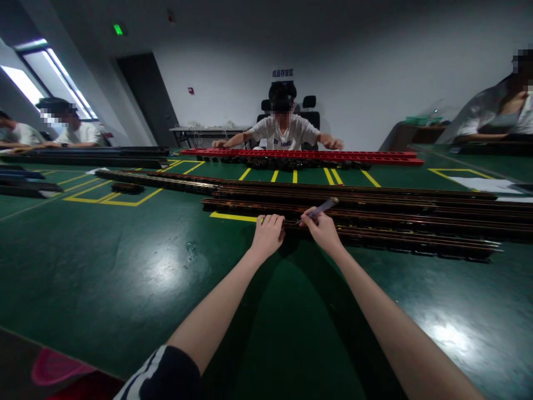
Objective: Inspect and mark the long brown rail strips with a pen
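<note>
My left hand (267, 234) rests with curled fingers on the left end of the nearest long dark rail (416, 239), pressing it against the green table (125, 278). My right hand (322, 229) is closed in a pinch round a thin pen-like tool (322, 208) whose tip touches the same rail just right of the left hand. Several more long dark rails (353, 197) lie side by side behind it, running off to the right.
Across the table a seated person (283, 130) handles long red rails (303, 155). Other people sit at the far left (70, 130) and far right (499, 111) with dark rails. Yellow floor-style lines (112, 201) mark the tabletop. White paper (478, 183) lies at right.
</note>
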Motion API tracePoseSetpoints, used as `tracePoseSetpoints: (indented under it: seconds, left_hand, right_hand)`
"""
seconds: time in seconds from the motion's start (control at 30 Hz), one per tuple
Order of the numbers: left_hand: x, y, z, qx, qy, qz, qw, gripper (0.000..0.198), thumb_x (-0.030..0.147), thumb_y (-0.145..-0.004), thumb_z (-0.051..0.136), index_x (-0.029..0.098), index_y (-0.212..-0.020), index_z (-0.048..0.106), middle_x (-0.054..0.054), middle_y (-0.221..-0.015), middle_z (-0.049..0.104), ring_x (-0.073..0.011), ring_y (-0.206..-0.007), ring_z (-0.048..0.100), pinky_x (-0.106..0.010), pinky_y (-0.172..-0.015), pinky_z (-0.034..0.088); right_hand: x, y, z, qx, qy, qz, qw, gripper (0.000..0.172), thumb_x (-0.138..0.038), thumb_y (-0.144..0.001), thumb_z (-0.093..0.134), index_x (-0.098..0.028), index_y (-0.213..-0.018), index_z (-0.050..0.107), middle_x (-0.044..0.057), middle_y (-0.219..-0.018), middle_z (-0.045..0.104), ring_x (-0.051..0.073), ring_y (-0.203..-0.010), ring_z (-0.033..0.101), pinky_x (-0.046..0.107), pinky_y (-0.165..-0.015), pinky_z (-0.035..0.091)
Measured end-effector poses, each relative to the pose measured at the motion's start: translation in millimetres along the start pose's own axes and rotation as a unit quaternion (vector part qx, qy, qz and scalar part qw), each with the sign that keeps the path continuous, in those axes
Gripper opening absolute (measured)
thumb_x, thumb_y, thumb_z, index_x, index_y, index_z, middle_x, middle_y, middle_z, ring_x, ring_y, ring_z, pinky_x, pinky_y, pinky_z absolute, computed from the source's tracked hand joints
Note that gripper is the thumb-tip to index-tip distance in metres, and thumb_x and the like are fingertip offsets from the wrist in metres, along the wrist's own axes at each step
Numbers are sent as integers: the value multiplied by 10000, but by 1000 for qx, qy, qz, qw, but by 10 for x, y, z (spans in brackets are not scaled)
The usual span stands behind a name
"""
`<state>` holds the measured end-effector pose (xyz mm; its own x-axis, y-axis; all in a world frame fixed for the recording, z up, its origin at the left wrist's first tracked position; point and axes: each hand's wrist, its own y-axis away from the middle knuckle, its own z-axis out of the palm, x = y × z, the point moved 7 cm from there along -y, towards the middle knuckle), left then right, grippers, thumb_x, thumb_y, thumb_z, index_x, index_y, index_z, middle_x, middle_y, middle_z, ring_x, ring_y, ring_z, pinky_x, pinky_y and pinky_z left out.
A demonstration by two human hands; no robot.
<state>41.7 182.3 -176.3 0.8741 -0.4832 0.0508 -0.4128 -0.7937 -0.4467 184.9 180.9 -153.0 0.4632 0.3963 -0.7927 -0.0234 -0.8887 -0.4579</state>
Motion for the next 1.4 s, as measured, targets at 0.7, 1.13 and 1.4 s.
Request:
tracePoseSetpoints:
  seconds: [0.7,1.13,1.4]
  left_hand:
    - [3,-12,15,-3,27,22,999,454,28,-769,449,153,-1193,553,-114,-1209,626,-233,-1196,530,-458,-1110,282]
    - [-10,-12,-6,-7,18,13,1000,514,-6,-719,485,163,-1202,545,-110,-1202,626,-243,-1201,525,-482,-1126,278]
    - [-66,3,5,2,6,-11,1000,490,-32,-746,461,147,-1191,560,-99,-1199,627,-228,-1206,520,-467,-1149,256]
  right_hand:
    - [-33,24,-6,14,2,1,1000,133,-334,-803,528,-220,-749,571,43,-667,697,224,-685,681,341,-708,512]
    - [-15,14,-16,16,13,-3,1000,155,-347,-820,525,-223,-740,576,44,-667,700,227,-692,676,342,-726,498]
    - [-24,33,-56,35,31,9,999,139,-324,-820,516,-221,-739,563,40,-632,681,217,-652,664,320,-679,489]
